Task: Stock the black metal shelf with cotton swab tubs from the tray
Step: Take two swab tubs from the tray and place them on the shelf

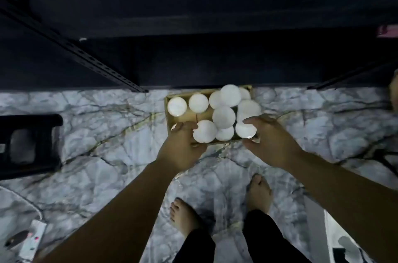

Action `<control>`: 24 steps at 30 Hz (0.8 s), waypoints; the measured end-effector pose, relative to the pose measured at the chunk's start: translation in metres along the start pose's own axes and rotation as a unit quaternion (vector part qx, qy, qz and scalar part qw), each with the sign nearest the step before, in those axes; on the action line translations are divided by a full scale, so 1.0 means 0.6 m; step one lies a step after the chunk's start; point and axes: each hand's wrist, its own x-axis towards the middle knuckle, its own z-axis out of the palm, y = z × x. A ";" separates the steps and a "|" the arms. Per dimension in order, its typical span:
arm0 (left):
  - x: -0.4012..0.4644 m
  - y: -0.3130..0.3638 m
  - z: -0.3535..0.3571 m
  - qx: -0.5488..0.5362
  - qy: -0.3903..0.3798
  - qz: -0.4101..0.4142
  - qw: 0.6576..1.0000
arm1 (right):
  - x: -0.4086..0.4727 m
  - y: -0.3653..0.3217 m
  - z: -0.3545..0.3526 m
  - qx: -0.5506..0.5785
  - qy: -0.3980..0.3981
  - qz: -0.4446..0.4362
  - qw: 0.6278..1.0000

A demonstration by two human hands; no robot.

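Tubs [224, 117] look light, rigid, smooth-lidded plastic; likely slippery, so take each round its side wall, not by lid. Tray [189, 114] on floor [97, 133] at 12 o'clock from feet, touching shelf [193, 58] base; about ten tubs inside, some stacked on others, gap at 9 o'clock. Left hand [183, 146] fingers curl beside near-left tub; firm grip unclear. Right hand [271, 142] spread over near-right tub.

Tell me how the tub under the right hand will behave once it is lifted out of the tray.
The tub is probably light: it looks small beside the right hand spread over it. Its round lid and likely smooth plastic suggest it could slip, or roll if laid on its side. Some tubs sit stacked on others in the tray, so neighbours might shift as it leaves.
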 end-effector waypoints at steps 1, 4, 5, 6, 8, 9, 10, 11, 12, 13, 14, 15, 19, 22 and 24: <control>0.018 -0.022 0.024 -0.006 0.013 0.012 1.000 | 0.023 0.021 0.028 -0.008 0.007 -0.004 1.000; 0.069 -0.078 0.089 0.020 0.011 0.006 1.000 | 0.092 0.076 0.103 -0.044 0.006 -0.016 0.999; 0.086 -0.097 0.113 0.032 0.016 0.014 0.999 | 0.117 0.097 0.131 -0.052 0.008 -0.033 0.998; 0.100 -0.109 0.134 0.042 0.014 0.014 0.999 | 0.137 0.110 0.154 -0.059 0.005 -0.041 0.997; 0.128 -0.131 0.169 0.054 0.013 0.023 0.998 | 0.173 0.136 0.191 -0.086 0.014 -0.073 0.993; 0.142 -0.142 0.187 0.056 0.011 0.023 0.998 | 0.190 0.148 0.208 -0.108 0.025 -0.088 0.990; 0.154 -0.151 0.203 0.060 0.010 0.018 0.998 | 0.203 0.157 0.222 -0.125 0.028 -0.098 0.987; 0.164 -0.157 0.217 0.063 0.010 0.017 0.998 | 0.215 0.167 0.235 -0.144 0.034 -0.109 0.983; 0.173 -0.165 0.230 0.062 0.010 0.015 0.998 | 0.224 0.174 0.245 -0.162 0.042 -0.120 0.979; 0.180 -0.171 0.242 0.059 0.014 0.017 0.998 | 0.233 0.181 0.255 -0.181 0.054 -0.127 0.974; 0.185 -0.177 0.252 0.053 0.016 0.018 0.998 | 0.239 0.185 0.263 -0.193 0.065 -0.129 0.971; 0.189 -0.181 0.258 0.049 0.021 0.021 0.998 | 0.245 0.188 0.270 -0.195 0.075 -0.127 0.970; 0.192 -0.181 0.259 0.041 0.034 0.024 0.998 | 0.252 0.181 0.283 -0.143 0.096 -0.121 0.978; 0.175 -0.170 0.238 0.005 0.047 -0.002 0.999 | 0.239 0.175 0.272 -0.118 0.109 -0.131 0.978; 0.157 -0.158 0.212 -0.016 0.061 -0.010 0.998 | 0.221 0.165 0.255 -0.098 0.114 -0.126 0.981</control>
